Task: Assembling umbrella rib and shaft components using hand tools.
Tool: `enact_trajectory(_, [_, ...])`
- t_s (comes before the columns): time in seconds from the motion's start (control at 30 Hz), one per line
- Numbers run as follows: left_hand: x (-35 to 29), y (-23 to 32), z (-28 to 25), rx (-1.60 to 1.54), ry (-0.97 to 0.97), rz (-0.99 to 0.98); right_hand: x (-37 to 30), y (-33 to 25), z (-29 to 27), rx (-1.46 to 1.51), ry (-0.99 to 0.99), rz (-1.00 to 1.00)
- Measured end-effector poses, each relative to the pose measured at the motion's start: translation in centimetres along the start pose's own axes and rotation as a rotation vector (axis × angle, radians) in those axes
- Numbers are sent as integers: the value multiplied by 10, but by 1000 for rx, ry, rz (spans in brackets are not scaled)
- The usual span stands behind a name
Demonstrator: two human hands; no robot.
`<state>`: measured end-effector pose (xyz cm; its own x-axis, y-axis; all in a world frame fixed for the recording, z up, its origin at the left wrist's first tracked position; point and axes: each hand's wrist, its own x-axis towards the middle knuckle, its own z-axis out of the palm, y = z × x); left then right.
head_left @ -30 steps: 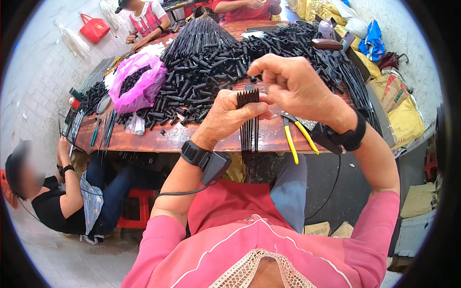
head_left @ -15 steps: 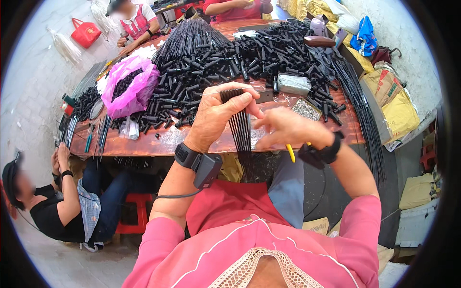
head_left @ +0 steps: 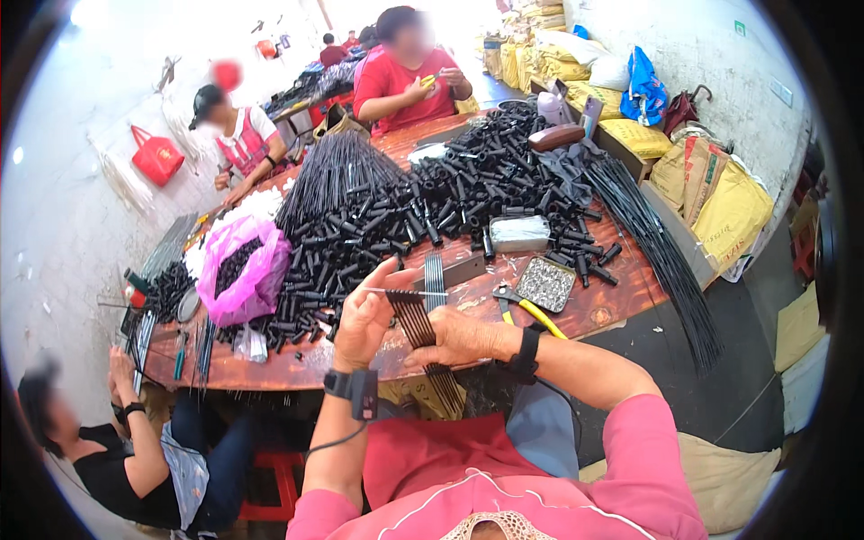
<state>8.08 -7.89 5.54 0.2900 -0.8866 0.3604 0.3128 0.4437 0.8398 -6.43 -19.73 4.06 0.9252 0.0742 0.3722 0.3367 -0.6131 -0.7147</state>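
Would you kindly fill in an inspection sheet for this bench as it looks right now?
Surface: wooden table, crowded.
Job's things: fan of thin dark rods, thin wire across the top.
Clutter: black tube pile, pink bag, tray of small metal parts, yellow-handled pliers.
Hands: left hand pinches the wire; right hand grips the rods.
Cables: black lead from left wrist device.
Surroundings: other seated people, yellow sacks.

A long wooden table is set on a grey concrete floor. Yellow sacks are stacked against a whitewashed wall. Strong daylight is admitted at the far end.
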Motion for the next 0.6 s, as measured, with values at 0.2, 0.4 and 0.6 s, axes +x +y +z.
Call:
enact_trajectory(0.2, [-21,-78,-44,1258,5,114,-2,1,-2,33,65,-225])
enact_trajectory(0.4, [-1,-105,-42,1613,-251,269,-6,11,9,-221,81,-439])
enact_trajectory(0.6, [-7,-91,-12,1688,-156,78,-32,-18,43,-552,-35,-532])
